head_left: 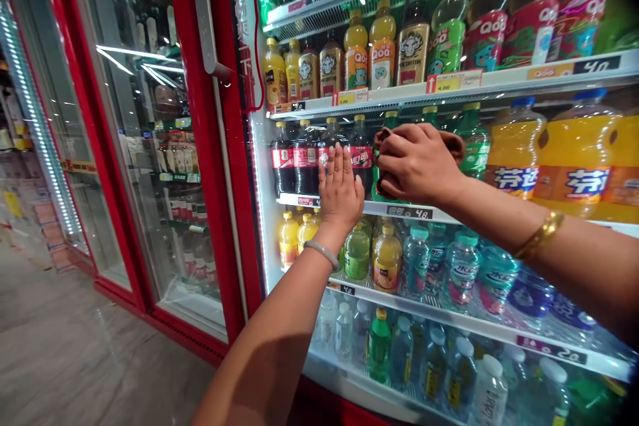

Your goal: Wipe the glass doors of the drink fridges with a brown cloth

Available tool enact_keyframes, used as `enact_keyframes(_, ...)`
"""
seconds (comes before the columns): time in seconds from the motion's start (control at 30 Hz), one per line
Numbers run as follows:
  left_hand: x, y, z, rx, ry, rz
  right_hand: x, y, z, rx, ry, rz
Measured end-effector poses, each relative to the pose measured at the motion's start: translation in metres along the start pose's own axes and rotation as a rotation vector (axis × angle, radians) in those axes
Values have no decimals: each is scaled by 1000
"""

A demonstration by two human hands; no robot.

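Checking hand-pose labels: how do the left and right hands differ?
Pose: the left hand is flat, fingers pointing up; the right hand is curled.
Load: the left hand shows nothing held; the right hand grips a bunched brown cloth.
Wristwear: the left has a pale grey bangle; the right, a gold-coloured bracelet.
Shared: both are bare, backs toward the camera, raised before the bottle shelves.

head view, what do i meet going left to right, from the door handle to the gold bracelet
Silver door handle → left hand, spread flat → right hand, clutching a brown cloth → gold bracelet on the right wrist.
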State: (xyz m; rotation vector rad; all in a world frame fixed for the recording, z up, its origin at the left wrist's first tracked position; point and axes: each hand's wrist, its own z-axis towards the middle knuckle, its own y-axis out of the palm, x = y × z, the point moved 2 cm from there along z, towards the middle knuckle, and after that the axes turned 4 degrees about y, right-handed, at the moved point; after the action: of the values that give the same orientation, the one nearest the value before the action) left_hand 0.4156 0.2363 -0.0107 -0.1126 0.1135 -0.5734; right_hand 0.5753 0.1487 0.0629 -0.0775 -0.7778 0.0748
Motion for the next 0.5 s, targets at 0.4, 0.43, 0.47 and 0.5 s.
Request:
enact_keyframes(0.4, -31, -16, -2, -102, 249, 71, 9, 5, 22, -12, -175, 55)
enact_keyframes(0.43, -37, -19, -2, -117, 302, 75, 11, 2, 19, -3, -122, 30)
enact_keyframes(0.47, -41, -22, -3, -125, 339, 78, 7, -1, 13, 0, -83, 15)
enact_keyframes(0.5, -45, -23, -4, -123, 355, 82, -1, -2, 6, -2, -65, 14)
